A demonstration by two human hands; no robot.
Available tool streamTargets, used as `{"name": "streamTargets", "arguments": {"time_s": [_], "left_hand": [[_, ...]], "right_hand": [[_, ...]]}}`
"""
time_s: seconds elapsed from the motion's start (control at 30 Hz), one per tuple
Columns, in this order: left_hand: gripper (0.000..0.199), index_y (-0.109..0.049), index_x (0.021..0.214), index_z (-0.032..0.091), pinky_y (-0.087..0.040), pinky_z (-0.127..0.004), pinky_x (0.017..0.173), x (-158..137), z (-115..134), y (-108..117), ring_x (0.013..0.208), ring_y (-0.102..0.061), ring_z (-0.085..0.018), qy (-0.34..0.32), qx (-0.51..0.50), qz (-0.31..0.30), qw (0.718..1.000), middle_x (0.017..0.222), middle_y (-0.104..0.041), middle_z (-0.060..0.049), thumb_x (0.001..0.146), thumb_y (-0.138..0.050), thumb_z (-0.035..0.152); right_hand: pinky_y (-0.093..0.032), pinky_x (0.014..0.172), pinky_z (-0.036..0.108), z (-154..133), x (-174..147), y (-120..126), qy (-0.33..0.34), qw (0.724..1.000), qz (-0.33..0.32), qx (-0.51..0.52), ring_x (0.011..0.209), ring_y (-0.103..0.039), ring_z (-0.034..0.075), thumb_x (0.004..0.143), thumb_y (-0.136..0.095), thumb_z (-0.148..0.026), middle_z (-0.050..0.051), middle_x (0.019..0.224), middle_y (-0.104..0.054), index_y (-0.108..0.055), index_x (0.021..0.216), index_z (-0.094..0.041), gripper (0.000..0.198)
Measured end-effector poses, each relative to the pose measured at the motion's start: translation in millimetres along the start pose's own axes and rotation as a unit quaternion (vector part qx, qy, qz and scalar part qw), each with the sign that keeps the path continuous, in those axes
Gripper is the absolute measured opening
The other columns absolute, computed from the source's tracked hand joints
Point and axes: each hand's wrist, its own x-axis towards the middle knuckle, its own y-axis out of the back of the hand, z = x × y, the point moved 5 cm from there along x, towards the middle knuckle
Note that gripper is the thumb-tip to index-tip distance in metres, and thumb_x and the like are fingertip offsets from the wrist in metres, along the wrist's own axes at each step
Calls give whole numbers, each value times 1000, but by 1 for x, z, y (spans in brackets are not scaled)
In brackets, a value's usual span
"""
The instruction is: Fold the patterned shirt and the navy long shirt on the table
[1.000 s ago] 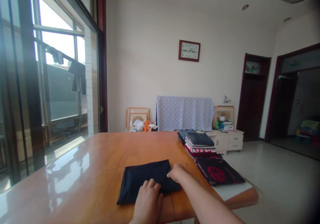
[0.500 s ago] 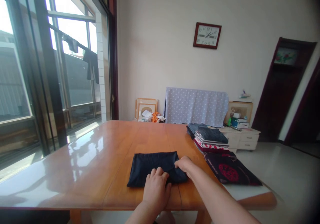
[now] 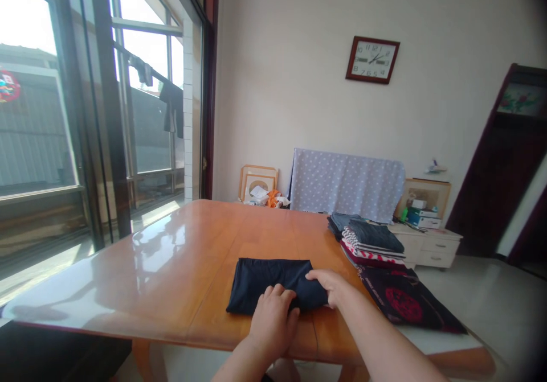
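A navy-blue folded garment lies near the front edge of the wooden table; its exact kind cannot be told. My left hand rests on its front edge, fingers laid over the cloth and thumb apart. At the garment's right end, my right hand pinches the edge, the thumb on top and the other fingers mostly hidden beneath.
To the right stands a stack of folded clothes, with a dark printed bag in front of it. Behind the table are a polka-dot cloth and a white drawer cabinet. Glass windows line the left.
The view has swung slightly left, so everything appears shifted right. My right hand's fingers have slid a little further under the garment's right end; the left hand stays on it.
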Motion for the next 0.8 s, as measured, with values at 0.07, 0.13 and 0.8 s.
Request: {"name": "streamTargets", "arguments": {"time_s": [0.07, 0.13, 0.8], "left_hand": [[34, -67, 118, 28, -44, -40, 90, 1, -6, 10, 106, -59, -26, 0, 0, 13, 1000, 113, -67, -6, 96, -41, 30], [37, -65, 123, 28, -42, -43, 99, 2, -14, 18, 117, -57, -27, -1, 14, 29, 999, 124, -66, -7, 98, -38, 31], [27, -71, 95, 23, -43, -45, 99, -22, -58, 42, 107, -59, -27, 11, 13, 38, 999, 103, -67, -9, 96, -46, 35]], "right_hand": [[-51, 55, 27, 5, 3, 3, -52, 998, -3, 26, 56, -62, 17, 75, -62, -35, 1, 61, -63, -56, 75, -22, 14], [-48, 52, 23, 4, 3, 4, -83, 995, -12, 47, 52, -60, 14, 77, -60, -34, 0, 60, -62, -56, 75, -21, 14], [-41, 44, 16, -75, -27, -88, 43, 990, -125, 47, 45, -54, 8, 72, -66, -19, -7, 54, -57, -51, 80, -22, 17]]}}
